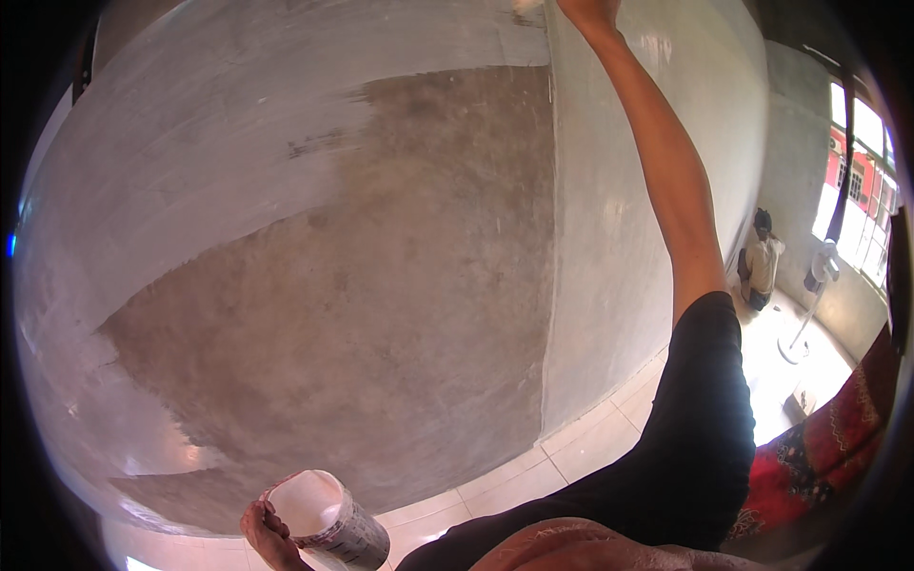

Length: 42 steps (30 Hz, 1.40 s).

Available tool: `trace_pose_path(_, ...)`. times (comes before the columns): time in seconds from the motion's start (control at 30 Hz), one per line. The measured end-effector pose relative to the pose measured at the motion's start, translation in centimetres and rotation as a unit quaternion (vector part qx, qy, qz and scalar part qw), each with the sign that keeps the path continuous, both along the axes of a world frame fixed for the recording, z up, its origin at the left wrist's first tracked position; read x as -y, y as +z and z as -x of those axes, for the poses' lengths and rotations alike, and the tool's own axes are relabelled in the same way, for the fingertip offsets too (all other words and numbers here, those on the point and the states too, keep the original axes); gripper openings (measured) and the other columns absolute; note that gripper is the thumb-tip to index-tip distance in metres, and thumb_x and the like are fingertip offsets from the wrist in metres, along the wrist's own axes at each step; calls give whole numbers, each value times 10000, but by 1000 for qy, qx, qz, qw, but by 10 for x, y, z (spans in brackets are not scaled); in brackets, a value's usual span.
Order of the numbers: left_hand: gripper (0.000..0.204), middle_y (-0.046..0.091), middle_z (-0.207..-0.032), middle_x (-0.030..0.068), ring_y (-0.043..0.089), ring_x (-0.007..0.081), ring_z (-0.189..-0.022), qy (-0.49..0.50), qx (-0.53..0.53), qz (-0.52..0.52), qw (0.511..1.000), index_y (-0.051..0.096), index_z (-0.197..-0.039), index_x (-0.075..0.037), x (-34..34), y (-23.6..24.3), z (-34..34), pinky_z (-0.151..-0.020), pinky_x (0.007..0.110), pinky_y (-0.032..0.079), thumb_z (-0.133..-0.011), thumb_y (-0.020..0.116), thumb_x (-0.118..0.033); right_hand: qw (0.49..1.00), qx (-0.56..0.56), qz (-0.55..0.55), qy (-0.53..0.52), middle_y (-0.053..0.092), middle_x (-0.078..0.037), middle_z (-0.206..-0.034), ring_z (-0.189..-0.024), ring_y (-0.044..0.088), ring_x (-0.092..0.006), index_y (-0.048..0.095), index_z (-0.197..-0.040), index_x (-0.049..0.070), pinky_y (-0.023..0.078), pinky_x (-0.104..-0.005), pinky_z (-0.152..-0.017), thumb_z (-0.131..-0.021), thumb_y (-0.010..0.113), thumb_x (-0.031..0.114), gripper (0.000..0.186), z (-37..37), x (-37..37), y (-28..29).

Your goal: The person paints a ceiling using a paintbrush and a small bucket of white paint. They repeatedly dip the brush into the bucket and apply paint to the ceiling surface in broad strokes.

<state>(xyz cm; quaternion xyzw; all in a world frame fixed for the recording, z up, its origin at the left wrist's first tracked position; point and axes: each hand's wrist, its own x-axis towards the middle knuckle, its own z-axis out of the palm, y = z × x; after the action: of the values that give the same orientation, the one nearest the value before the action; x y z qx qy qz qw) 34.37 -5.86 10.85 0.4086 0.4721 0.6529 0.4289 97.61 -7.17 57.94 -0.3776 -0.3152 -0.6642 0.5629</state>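
Note:
My left hand [268,533], low in the picture, has its fingers closed round the rim of a white paint bucket [354,541]. The bucket tilts a little, and its inside is coated with whitish paint. My right arm stretches far up, and only the base of my right hand [590,11] shows at the top edge; its fingers and anything in them are out of the picture. Below and left of that hand is a wall [428,257] with a bare brownish-grey patch, bordered by a pale, freshly coated area [219,143] with ragged brush-like edges.
A vertical corner edge [551,285] divides this wall from a pale one [619,238]. Light floor tiles [595,443] run along the foot. Another person [762,262] crouches at the far right, near a standing fan [821,266] and a barred window [862,181]. Red patterned cloth [819,447] hangs nearby.

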Motion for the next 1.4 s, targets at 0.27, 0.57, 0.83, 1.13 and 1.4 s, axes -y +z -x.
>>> trace_pose_path(0.27, 216, 353, -495, -79, 258, 15, -379, 13, -7, 14, 1000, 523, -684, -104, -2, -3, -1, -352, 202, 165, -852, 545, -237, 996, -62, 23, -59, 628, -273, -755, -770, 611, -430, 659, -781, -18, 467, -509, -711, -698, 628, 209, 244, -31, -17, -17)
trace_pose_path(0.57, 201, 355, -493, -75, 265, 13, -381, 38, 12, 11, 999, 522, -708, -110, 3, -2, 0, -351, 204, 170, -859, 543, -243, 991, 5, 60, 123, 607, -254, -661, -644, 605, -415, 587, -612, -26, 471, -479, -602, -666, 667, 181, 228, 31, -6, -15)
trace_pose_path(0.83, 239, 327, -472, -84, 240, 19, -361, -10, -16, -8, 1000, 491, -668, -112, 2, -3, 2, -338, 213, 152, -865, 521, -245, 997, -56, 8, -44, 619, -246, -695, -706, 594, -440, 629, -698, -18, 468, -494, -689, -689, 635, 191, 209, -47, 14, -8)
trace_pose_path(1.13, 241, 294, -468, -88, 221, 16, -362, -14, -9, 15, 1000, 488, -672, -113, 1, 0, -1, -345, 214, 136, -856, 524, -264, 994, -98, 45, -27, 629, -259, -731, -762, 612, -434, 626, -694, -13, 473, -494, -707, -694, 618, 175, 188, -45, -12, -32)
trace_pose_path(1.4, 231, 303, -472, -91, 229, 14, -367, 3, -14, 17, 1000, 497, -685, -122, 2, -3, 4, -351, 211, 137, -855, 530, -276, 1000, -2, 1, 15, 606, -240, -676, -689, 579, -436, 604, -636, -10, 442, -502, -669, -673, 661, 189, 210, -28, 0, -13)
